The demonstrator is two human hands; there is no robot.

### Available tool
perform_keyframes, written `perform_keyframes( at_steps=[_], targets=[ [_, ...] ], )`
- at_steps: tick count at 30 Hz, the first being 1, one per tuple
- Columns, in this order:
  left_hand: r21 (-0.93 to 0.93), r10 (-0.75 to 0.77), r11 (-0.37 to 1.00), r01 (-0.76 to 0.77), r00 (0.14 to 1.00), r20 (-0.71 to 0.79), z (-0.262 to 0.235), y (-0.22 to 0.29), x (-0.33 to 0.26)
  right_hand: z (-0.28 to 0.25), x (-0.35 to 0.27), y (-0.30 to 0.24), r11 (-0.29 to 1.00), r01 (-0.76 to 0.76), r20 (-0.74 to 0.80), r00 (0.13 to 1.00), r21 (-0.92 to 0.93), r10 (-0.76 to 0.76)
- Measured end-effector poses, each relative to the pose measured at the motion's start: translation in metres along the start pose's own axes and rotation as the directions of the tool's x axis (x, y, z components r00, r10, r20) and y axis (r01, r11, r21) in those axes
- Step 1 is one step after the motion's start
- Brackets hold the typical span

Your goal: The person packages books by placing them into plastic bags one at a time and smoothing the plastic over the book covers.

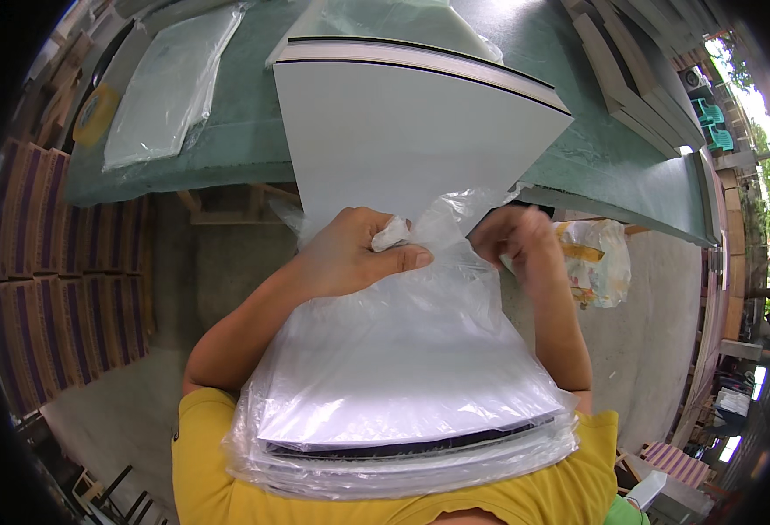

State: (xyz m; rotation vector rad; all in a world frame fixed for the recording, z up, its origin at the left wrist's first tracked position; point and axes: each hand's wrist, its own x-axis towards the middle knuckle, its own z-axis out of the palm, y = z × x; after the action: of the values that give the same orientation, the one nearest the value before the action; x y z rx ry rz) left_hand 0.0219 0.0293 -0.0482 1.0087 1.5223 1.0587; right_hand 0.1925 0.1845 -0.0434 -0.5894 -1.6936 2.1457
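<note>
Near: we see clear plastic bag (pixel 402 350) over white panel stack (pixel 393 131). Left hand (pixel 350 254) pinches bag; right hand (pixel 512 236) blurred, grip unclear.

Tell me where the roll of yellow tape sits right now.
The roll of yellow tape lies at the far left of the green table, just left of a flat clear plastic bag.
</note>
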Motion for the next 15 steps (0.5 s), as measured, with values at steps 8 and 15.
perform_keyframes(
  at_steps=[8,15],
  targets=[
    [0.126,0.085,0.99,-0.063,0.98,-0.178,-0.014,0.011,-0.007,0.015,0.002,-0.02,0.939,-0.209,0.202,0.942,-0.271,0.268],
    [0.142,0.181,0.974,-0.174,0.983,-0.037,-0.017,0.024,-0.015,0.017,0.002,-0.012,0.979,-0.147,0.275,0.956,0.143,0.104]
  ],
)
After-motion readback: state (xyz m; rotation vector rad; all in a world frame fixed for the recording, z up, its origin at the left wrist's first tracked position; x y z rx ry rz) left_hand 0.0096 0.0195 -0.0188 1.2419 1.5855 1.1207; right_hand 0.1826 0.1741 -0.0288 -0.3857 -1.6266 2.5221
